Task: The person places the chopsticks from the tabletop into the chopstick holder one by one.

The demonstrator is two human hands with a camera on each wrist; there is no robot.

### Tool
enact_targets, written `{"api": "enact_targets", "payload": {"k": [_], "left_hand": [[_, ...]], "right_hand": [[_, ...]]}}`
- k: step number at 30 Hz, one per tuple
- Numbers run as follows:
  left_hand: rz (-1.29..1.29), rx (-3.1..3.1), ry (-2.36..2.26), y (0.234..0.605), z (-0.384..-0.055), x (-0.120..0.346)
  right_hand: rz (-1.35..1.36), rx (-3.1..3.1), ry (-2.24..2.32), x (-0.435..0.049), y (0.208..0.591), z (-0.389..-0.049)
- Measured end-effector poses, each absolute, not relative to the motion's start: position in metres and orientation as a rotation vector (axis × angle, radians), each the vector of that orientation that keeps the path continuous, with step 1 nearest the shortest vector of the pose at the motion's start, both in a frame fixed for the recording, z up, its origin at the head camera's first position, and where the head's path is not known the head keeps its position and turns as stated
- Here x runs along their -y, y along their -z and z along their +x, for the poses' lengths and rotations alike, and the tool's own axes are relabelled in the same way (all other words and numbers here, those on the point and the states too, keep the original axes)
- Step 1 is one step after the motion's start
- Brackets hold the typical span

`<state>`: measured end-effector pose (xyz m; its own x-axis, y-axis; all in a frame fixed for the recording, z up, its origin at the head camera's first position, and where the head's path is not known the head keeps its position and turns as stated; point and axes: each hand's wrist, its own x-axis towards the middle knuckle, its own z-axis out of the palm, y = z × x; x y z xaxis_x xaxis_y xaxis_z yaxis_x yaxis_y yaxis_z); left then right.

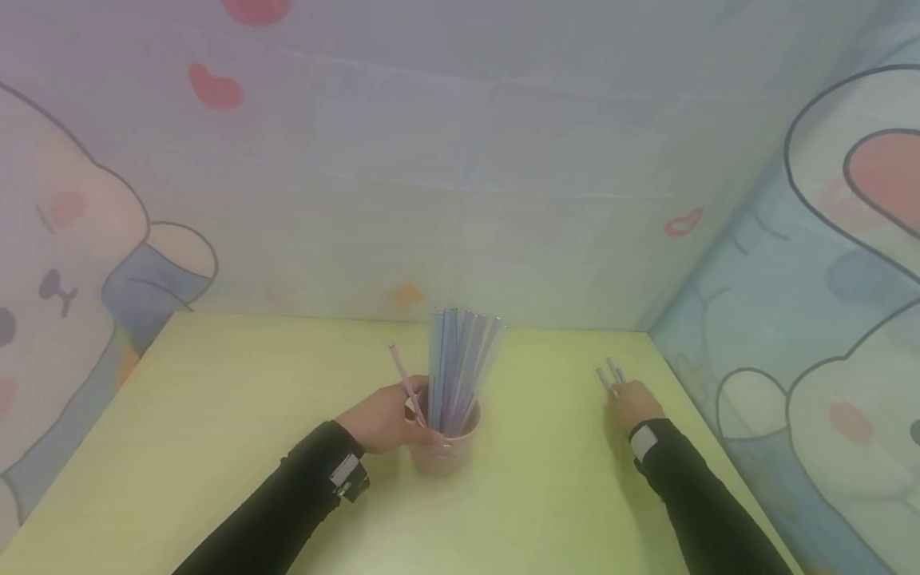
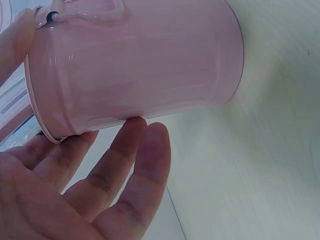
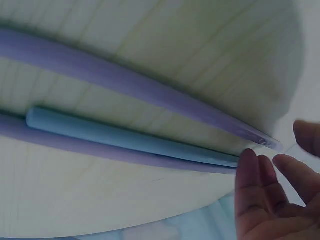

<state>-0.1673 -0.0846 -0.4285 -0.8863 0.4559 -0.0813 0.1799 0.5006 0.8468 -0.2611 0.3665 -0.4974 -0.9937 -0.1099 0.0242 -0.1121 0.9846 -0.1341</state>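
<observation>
Left of the table's middle, my left hand [image 1: 381,417] grips a small pink metal bucket [image 2: 145,60] by its side, with the thumb at the rim beside the wire handle [image 2: 90,16]. A bundle of blue and purple straws [image 1: 460,367] stands upright in the bucket, and a pink straw [image 1: 403,371] leans out to the left. At the right of the table, my right hand [image 1: 634,406] is over several loose straws. In the right wrist view, a blue straw [image 3: 125,140] and purple straws [image 3: 125,82] lie side by side, fingertips right at their far ends, thumb apart.
The pale yellow table [image 1: 251,399] meets a printed cloth backdrop [image 1: 460,200] at its far edge. Another cloth with cartoon animals [image 1: 848,359] hangs along the right side. Dark sleeves cover both forearms.
</observation>
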Motion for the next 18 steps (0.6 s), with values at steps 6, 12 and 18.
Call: {"api": "enact_targets", "payload": {"k": [6,12,18], "left_hand": [[0.544,-2.436,-1.34,0.426,-0.166,0.085],[0.551,-2.427,-1.349,0.427,-0.167,0.086],[0.546,-2.44,-1.344,0.428,-0.168,0.087]], "right_hand": [[0.125,3.146,-0.289,-0.368,0.506,-0.261],[0.167,3.089,-0.353,-0.362,0.508,-0.257],[0.106,3.083,-0.44,-0.347,0.507,-0.253]]}}
